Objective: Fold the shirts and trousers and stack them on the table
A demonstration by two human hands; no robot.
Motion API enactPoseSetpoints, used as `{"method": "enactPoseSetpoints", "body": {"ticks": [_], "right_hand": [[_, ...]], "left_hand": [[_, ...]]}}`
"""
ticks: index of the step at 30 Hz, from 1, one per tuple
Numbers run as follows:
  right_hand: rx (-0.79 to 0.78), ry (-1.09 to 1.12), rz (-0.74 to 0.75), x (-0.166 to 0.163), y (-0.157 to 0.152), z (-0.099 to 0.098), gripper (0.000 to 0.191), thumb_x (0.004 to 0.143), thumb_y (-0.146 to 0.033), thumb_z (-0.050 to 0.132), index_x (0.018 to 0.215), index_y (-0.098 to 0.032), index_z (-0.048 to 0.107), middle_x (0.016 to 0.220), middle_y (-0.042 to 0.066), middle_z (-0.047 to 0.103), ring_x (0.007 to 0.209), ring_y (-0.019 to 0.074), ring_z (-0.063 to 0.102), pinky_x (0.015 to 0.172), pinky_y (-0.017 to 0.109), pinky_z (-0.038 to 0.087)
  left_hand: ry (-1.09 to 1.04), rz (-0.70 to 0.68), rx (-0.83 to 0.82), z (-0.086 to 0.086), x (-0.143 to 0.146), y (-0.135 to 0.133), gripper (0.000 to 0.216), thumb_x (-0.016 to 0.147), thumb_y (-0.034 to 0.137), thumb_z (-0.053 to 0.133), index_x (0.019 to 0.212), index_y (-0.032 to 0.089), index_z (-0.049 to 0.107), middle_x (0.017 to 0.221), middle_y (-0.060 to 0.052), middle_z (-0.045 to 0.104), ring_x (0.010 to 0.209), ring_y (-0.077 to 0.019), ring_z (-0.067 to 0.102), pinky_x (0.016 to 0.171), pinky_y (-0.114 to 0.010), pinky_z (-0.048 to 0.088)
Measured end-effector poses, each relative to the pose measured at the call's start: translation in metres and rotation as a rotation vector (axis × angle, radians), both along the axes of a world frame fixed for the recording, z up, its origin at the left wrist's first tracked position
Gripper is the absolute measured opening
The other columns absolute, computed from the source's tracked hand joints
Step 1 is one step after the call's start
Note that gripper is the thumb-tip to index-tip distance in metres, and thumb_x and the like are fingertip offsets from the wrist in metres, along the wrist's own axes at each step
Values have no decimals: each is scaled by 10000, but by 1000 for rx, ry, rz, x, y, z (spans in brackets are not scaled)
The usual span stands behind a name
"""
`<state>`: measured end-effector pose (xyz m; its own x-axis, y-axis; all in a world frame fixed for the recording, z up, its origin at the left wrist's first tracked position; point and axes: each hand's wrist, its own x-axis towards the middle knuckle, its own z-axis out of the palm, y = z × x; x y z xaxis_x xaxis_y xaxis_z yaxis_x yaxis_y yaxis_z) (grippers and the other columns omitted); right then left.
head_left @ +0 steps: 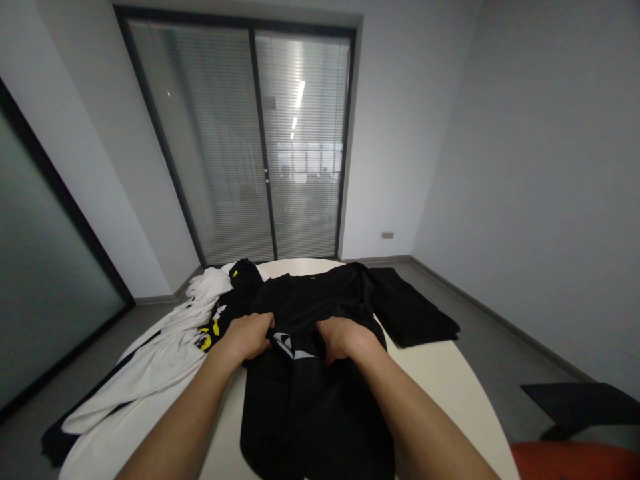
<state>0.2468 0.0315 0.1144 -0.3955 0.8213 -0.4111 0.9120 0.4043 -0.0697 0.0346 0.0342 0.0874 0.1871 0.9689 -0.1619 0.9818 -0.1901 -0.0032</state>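
A black shirt (320, 407) lies on the round cream table (435, 380), its neckline toward the far edge and its lower part nearest me. My left hand (253, 333) is closed on the shirt's left side, fingertips tucked into the fabric. Opposite it, my right hand (343, 337) pinches the shirt on the right, with some fingers hidden in the cloth. Between the two hands the fabric is bunched, and part of a grey-white print (295, 348) shows in the folds.
White clothing (165, 360) is heaped along the table's left side, beside a black garment with yellow marks (213, 330). Flat black cloth (413, 310) lies at right; whether it joins the shirt I cannot tell. A red-seated chair (575, 460) stands at lower right.
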Motion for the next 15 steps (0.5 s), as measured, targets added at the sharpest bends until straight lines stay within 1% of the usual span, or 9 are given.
{"method": "enactPoseSetpoints", "body": {"ticks": [2,3,5,8,9,10,12,13,15], "right_hand": [[-9,-53,10,2,2,0,525,596,-93,785,1118,-107,726,1089,169,743,1002,323,716,732,311,583],[-18,-87,7,3,3,0,478,605,-83,768,1082,-96,736,1061,172,749,977,319,723,702,305,579],[-28,-126,-5,6,6,0,379,632,-86,741,1011,-90,756,1007,164,760,932,306,731,659,293,564],[-83,-34,34,8,8,-1,190,729,-188,715,896,-125,781,914,116,773,871,275,736,635,278,535],[-99,28,69,8,7,-2,179,760,-247,715,887,-142,784,894,96,774,861,264,735,639,275,527],[-108,86,107,8,6,-2,216,777,-315,724,914,-159,784,897,80,774,865,257,732,651,272,522],[-98,154,167,4,2,-2,387,755,-428,763,1064,-194,759,985,65,769,927,260,721,699,272,521],[-88,156,181,2,0,-2,507,726,-457,789,1163,-209,723,1062,69,756,980,270,710,734,278,524],[-88,127,184,-4,-4,-3,716,680,-457,828,1323,-217,623,1217,96,702,1095,299,671,817,298,525]], "left_hand": [[9,87,71,7,-4,-1,258,836,226,570,1079,233,654,1103,-118,725,1018,-322,691,802,-386,511],[9,147,124,10,-6,-1,232,862,219,522,1050,224,658,1066,-124,729,998,-322,695,790,-387,510],[-14,253,251,14,-10,1,261,898,191,436,1041,213,652,1020,-124,727,975,-304,698,789,-375,507],[-56,304,438,15,-13,4,305,916,176,389,1088,200,639,1063,-125,706,1010,-270,681,831,-338,496],[-61,304,469,14,-14,5,306,922,188,384,1085,200,644,1065,-122,704,1013,-265,679,837,-331,493],[-66,306,473,13,-14,5,302,930,208,384,1071,204,651,1053,-118,709,1008,-266,680,839,-330,492],[-85,322,426,12,-12,6,297,942,250,387,1049,219,662,1007,-105,727,992,-276,689,837,-342,494],[-101,328,393,11,-10,7,302,947,264,383,1049,223,665,994,-102,736,989,-281,694,840,-349,494],[-127,339,350,11,-6,7,337,964,289,354,1059,214,669,1007,-118,744,1001,-295,698,855,-367,495]]}}
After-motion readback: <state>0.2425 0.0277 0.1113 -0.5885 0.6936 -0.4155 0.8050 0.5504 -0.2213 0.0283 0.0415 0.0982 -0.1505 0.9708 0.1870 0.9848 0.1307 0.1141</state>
